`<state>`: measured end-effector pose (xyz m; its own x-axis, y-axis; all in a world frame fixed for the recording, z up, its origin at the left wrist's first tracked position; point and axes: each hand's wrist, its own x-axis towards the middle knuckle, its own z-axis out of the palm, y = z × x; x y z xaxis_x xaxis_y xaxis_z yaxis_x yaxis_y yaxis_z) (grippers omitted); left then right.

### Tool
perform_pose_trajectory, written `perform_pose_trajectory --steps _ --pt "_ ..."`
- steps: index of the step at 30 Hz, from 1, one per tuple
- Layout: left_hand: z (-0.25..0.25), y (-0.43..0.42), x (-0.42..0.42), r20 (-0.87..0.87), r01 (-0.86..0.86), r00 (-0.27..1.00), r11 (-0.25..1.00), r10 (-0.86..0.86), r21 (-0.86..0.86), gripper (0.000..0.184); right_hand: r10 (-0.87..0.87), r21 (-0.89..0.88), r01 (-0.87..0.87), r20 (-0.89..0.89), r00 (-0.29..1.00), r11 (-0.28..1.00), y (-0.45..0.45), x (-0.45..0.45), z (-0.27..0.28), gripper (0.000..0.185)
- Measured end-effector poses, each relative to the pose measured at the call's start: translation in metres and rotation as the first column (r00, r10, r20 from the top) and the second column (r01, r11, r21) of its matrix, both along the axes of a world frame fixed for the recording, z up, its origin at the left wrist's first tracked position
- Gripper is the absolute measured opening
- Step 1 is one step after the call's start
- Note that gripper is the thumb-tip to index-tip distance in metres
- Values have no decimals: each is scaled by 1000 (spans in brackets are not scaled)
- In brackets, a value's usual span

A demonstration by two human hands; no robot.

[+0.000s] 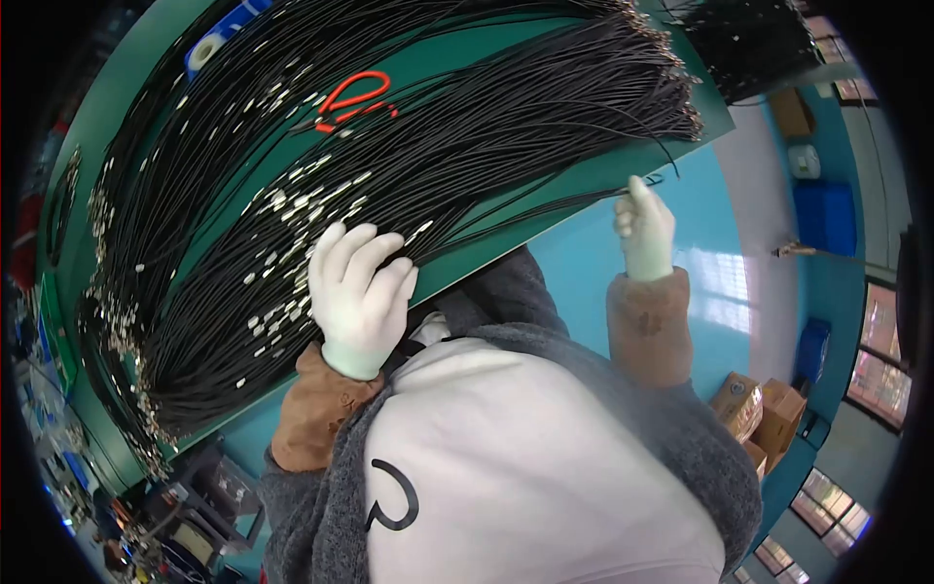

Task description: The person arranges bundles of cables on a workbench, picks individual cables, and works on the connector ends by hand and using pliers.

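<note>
Long black cables (506, 107) lie in a thick bundle across the green table (477, 255), with many small white tags (292, 204) along them. My left hand (360, 292), in a white glove, is over the near edge of the bundle beside the tags, its fingers apart and slightly curled. Past the table's front edge, my gloved right hand (644, 224) is closed on the ends of a few thin black cables (545, 206) that run back to the bundle. Red-handled scissors or cutters (355, 92) lie among the cables.
A second cable bundle (146, 185) curves along the table's left side. A white roll on something blue (204, 51) sits at the far left. Cardboard boxes (773, 419) and a blue bin (825, 216) stand on the right. A wheeled chair or cart (209, 496) is at lower left.
</note>
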<state>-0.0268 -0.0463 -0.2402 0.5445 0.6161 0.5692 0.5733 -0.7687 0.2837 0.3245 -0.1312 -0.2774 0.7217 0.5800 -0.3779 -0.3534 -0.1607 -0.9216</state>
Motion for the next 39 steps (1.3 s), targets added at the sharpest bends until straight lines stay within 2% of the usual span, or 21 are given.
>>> perform_pose_trajectory --steps 1,2,4,6,7,9,10,12,14,16,19,21,22,24,25,27,29,30,34,35,39 --pt "1 -1 0 7 -9 1000 1000 9 -15 18 -4 117 9 -44 999 993 -1 3 -3 21" --pt "2 -1 0 15 -11 1000 1000 11 -29 18 6 120 1 -53 999 993 5 -2 4 21" --pt "3 -1 1 41 -7 999 999 9 -50 18 -35 334 -14 139 990 942 24 -12 36 18" --pt "5 -1 -1 64 -15 998 997 19 -69 18 -66 408 -65 299 952 911 52 -20 56 17" --pt "6 -1 -1 87 -20 996 996 28 -92 18 -62 414 -73 303 951 907 67 -24 68 17" --pt "8 -1 -1 132 -27 990 990 46 -140 19 -3 277 -112 385 923 954 89 -30 87 22" --pt "8 -1 -1 138 -31 989 990 50 -136 19 -1 281 -117 389 921 953 88 -30 90 22" --pt "5 -3 -2 152 -46 986 989 68 -143 18 139 10 -166 504 852 986 82 -28 91 26" --pt "4 1 0 169 -65 982 987 90 -146 18 298 -259 -176 573 763 950 78 -24 92 29" --pt "3 3 0 156 -56 985 988 79 -146 19 294 -190 -228 494 818 955 45 -28 88 34" --pt "5 3 -3 108 -17 994 989 33 -147 21 641 -362 -531 388 662 766 5 -59 72 35" --pt "5 3 -4 113 -2 993 986 21 -165 21 725 -292 -694 -1 689 658 -8 -65 55 42" --pt "5 3 -3 124 5 992 984 17 -176 22 725 -293 -694 -1 688 658 -9 -69 49 42" --pt "8 1 -6 138 12 990 980 16 -197 24 619 -96 -618 -22 785 780 -7 -81 41 47" --pt "17 -2 -10 122 -14 992 985 35 -170 25 624 -92 -623 -24 781 777 -10 -83 41 47" --pt "25 -19 -26 102 -54 993 990 68 -132 27 504 -24 -510 204 839 860 -14 -89 48 46" --pt "18 -51 -50 358 -157 907 967 222 -201 24 345 76 -406 401 848 911 -15 -95 52 45" --pt "13 -60 -57 349 -173 908 965 234 -198 24 356 82 -418 393 848 905 -12 -98 51 45" --pt "-5 -93 -81 226 -161 898 761 377 -628 20 538 -245 -484 254 804 840 0 -104 44 39" --pt "-7 -97 -85 222 -174 895 760 387 -626 20 547 -241 -495 251 799 835 -1 -109 42 39" --pt "-13 -100 -87 238 -68 817 496 526 -866 18 657 -263 -602 284 698 754 -7 -124 31 36"
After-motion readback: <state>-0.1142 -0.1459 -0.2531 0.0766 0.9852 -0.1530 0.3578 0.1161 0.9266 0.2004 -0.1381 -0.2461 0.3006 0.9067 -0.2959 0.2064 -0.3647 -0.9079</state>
